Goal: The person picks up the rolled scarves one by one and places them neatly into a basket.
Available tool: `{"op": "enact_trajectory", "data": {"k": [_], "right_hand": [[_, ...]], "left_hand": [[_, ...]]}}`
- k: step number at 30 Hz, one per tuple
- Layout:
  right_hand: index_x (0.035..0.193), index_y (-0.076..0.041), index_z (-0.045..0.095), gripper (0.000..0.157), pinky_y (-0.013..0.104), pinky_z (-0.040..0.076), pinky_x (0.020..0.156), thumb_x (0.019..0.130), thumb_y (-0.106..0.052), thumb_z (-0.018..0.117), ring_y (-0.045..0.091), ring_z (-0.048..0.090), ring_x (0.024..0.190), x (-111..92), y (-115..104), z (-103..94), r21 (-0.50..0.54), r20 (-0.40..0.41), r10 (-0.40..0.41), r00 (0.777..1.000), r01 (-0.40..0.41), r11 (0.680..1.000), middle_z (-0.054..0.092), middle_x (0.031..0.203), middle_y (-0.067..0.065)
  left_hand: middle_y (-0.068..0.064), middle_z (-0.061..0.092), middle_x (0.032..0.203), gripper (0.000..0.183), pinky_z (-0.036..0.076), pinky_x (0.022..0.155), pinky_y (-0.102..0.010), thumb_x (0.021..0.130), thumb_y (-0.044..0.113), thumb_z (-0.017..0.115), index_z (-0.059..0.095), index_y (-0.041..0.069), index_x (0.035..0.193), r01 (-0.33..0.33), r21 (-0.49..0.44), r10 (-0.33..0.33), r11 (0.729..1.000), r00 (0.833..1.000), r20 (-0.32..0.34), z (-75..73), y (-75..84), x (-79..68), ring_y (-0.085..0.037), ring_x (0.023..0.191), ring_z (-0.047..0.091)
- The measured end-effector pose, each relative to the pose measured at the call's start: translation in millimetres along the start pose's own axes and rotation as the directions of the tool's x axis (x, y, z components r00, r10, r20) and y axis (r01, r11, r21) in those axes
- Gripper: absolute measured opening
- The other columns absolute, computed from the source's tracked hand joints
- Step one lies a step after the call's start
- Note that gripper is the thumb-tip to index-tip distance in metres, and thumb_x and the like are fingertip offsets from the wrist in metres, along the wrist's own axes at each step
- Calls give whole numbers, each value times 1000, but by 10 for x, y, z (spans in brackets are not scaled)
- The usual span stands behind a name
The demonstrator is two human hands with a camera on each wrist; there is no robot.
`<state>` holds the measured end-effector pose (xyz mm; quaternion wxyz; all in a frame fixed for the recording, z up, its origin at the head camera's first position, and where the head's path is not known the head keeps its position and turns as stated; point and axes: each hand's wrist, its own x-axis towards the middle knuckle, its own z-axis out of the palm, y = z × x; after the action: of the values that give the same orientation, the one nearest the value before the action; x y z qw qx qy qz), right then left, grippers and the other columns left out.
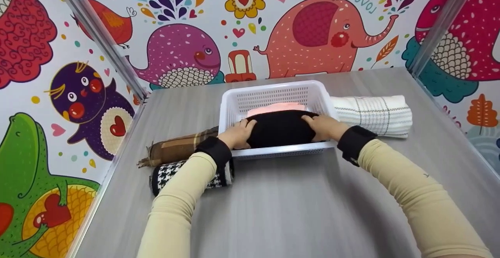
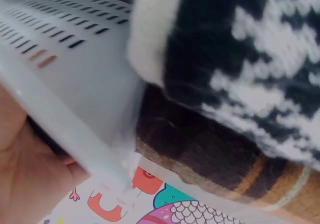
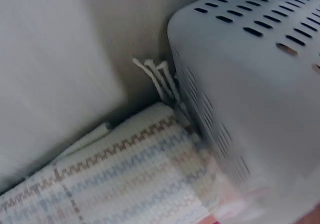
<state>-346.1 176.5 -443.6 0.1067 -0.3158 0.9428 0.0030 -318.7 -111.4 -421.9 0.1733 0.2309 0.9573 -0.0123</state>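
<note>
A black rolled cloth lies inside a white plastic basket, in front of a folded pink cloth. My left hand holds the black roll's left end, and my right hand holds its right end, thumbs on top. The fingers' undersides are hidden by the cloth and the basket. In the left wrist view, part of the left hand shows behind the basket rim. The right wrist view shows the basket's slotted outer wall but hardly any of the hand.
Left of the basket lie a brown fringed cloth roll and a black-and-white houndstooth roll. A white plaid cloth roll lies against its right side. Cartoon-printed walls bound the grey table.
</note>
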Motion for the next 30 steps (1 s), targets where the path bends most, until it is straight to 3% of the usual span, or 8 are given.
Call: {"op": "enact_trajectory", "data": {"k": [6,9,14,17,20,24,27,30], "right_hand": [[134,8,30,81,50,42,89,74,-23,74,44,55,98,9,5,19,-9,-41,-8,999,7,1000,56,106,32],[134,9,30,80,50,42,90,74,-22,73,45,55,98,-1,5,-1,3,-59,-19,998,20,1000,55,108,34],[137,9,27,82,52,36,97,75,-19,73,49,44,113,-100,-15,-118,100,-88,-24,996,33,994,45,121,36],[139,6,25,82,53,29,102,77,-20,72,47,34,122,-229,-11,-250,179,-152,-29,988,57,982,38,132,33],[140,3,27,76,54,25,104,81,-21,69,44,30,125,-421,5,-405,246,-264,-23,964,90,965,36,136,28],[137,2,33,67,57,27,101,83,-18,67,41,34,123,-744,69,-521,322,-419,33,907,115,940,39,134,25],[136,2,36,63,58,28,99,83,-15,66,41,37,121,-977,160,-470,375,-499,102,860,108,921,43,132,25],[135,5,36,61,60,29,97,84,-12,64,44,38,119,-1162,295,-315,404,-527,158,835,83,911,44,129,28]], "left_hand": [[-25,21,144,79,37,99,-45,87,25,62,12,6,145,-3,15,3,1000,1000,-6,0,-3,1,-40,130,27],[-25,19,145,81,34,102,-44,86,23,63,11,7,146,-1,-25,1,1000,1000,2,-26,-26,-6,-39,132,24],[-22,13,149,89,24,108,-45,82,31,67,9,12,148,-10,-237,15,972,1000,18,-143,-131,-63,-36,136,17],[-19,11,151,92,20,110,-46,81,38,67,9,13,148,-62,-347,51,936,998,-39,-227,-226,-180,-34,137,15],[-17,12,151,92,16,110,-49,80,38,67,11,11,147,-134,-405,75,904,985,-157,-284,-344,-391,-33,137,13],[-15,10,152,88,14,107,-56,81,34,67,13,11,147,-161,-468,28,869,960,-278,-264,-561,-762,-35,137,11],[-15,9,152,89,15,105,-60,81,36,66,12,13,147,-127,-499,-36,857,952,-305,-158,-753,-1028,-37,137,10],[-20,18,148,85,20,103,-60,81,36,66,17,8,146,-63,-511,-99,857,954,-284,-8,-933,-1229,-40,134,19]]}}
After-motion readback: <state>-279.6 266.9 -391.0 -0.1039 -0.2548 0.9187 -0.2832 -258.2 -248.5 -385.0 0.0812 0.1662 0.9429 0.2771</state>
